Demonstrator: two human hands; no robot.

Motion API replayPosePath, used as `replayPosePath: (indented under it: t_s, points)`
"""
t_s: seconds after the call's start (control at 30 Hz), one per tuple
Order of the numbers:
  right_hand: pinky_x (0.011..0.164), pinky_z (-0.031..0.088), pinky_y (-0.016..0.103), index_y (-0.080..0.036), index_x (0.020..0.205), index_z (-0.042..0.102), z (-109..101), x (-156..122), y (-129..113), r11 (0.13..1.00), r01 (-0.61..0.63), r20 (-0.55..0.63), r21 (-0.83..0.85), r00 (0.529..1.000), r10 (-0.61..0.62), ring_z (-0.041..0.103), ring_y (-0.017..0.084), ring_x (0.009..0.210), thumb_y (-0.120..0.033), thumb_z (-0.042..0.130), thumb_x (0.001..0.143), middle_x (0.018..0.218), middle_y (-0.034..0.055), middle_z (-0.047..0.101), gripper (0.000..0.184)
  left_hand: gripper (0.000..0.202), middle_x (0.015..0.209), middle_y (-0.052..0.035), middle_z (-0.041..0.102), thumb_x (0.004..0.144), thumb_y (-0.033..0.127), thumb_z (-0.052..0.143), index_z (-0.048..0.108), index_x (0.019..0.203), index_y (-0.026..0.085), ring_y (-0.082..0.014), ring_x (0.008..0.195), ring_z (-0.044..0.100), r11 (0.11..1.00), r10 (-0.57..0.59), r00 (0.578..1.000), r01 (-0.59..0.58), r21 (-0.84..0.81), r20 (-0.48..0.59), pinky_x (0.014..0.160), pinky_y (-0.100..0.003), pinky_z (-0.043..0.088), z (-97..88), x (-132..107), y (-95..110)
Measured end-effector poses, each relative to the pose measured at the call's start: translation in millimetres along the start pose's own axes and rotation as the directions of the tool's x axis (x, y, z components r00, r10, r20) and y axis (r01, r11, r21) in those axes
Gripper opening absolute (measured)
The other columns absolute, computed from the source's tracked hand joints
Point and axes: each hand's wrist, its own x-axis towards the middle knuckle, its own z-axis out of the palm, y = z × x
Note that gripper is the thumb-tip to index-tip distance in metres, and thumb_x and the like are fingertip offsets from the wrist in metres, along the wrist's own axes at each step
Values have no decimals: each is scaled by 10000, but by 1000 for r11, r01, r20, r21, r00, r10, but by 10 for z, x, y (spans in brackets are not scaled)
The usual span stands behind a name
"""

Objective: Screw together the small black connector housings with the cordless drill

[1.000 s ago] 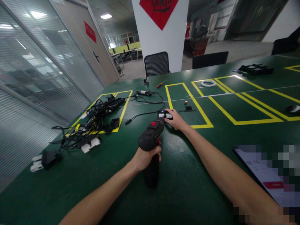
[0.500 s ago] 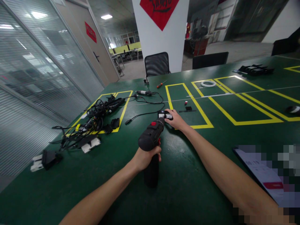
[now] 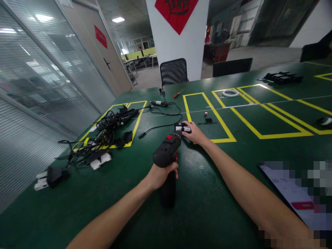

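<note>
My left hand (image 3: 161, 175) is wrapped round the handle of a black cordless drill (image 3: 167, 150) with a red switch on top. The drill's front end points away from me and meets a small black-and-white part (image 3: 179, 127); the exact contact is hidden behind the chuck. That part is held on the table by my right hand (image 3: 194, 132), whose fingers close over its right side. Just beyond the right hand lie a small black piece (image 3: 208, 120) and a tiny red-and-white item (image 3: 205, 114).
A tangle of black cables (image 3: 110, 126) spreads over the left of the green table (image 3: 207, 207). Further back are an orange screwdriver (image 3: 178, 94), a pen-shaped tool with a cord (image 3: 159, 103) and a white ring (image 3: 230, 93). A tablet-like screen (image 3: 282, 188) lies at right.
</note>
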Motion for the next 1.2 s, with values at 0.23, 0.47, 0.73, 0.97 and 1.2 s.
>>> replayPosePath:
  t_s: [0.23, 0.47, 0.73, 0.97, 1.2]
  points:
    - [1014, 460, 419, -254, 1331, 527, -4, 3, -9, 1000, -4, -4, -1, 1000, 4, 585, 264, 1128, -294, 651, 789, 1247, 88, 517, 558, 233, 622, 31, 557, 669, 267, 636, 512, 834, 161, -124, 486, 568, 1000, 0, 1000, 0, 5, -1, 544, -263, 423, -2, 5, -15]
    - [1007, 462, 417, -244, 1324, 532, -12, 9, -21, 1000, -9, 2, -14, 1000, 9, 588, 267, 1107, -298, 652, 788, 1213, 91, 523, 552, 235, 624, 35, 549, 670, 268, 638, 501, 830, 164, -123, 484, 566, 1000, -7, 1000, 7, 11, -12, 547, -265, 422, 17, -11, 27]
    - [1012, 461, 405, -241, 1334, 525, -19, 4, -32, 1000, -19, 7, -14, 1000, 19, 584, 269, 1130, -300, 647, 791, 1236, 96, 523, 559, 231, 628, 29, 554, 684, 273, 617, 508, 852, 159, -121, 500, 566, 999, -1, 1000, 0, 38, 14, 567, -269, 422, -4, -2, 2]
    - [1022, 454, 409, -238, 1336, 525, -14, 5, -25, 1000, -17, 8, -9, 1000, 17, 581, 268, 1137, -294, 654, 790, 1243, 95, 519, 563, 227, 630, 42, 530, 676, 275, 619, 498, 830, 161, -112, 489, 558, 999, -3, 1000, 2, 38, 20, 551, -262, 418, 8, -4, 25]
    - [1026, 450, 407, -234, 1335, 526, -18, 1, -37, 1000, -15, 6, -3, 1000, 15, 577, 266, 1140, -288, 649, 797, 1249, 98, 518, 555, 216, 616, 39, 541, 678, 274, 614, 506, 824, 157, -112, 490, 553, 999, 7, 1000, -8, 42, 18, 557, -262, 415, 11, -9, 34]
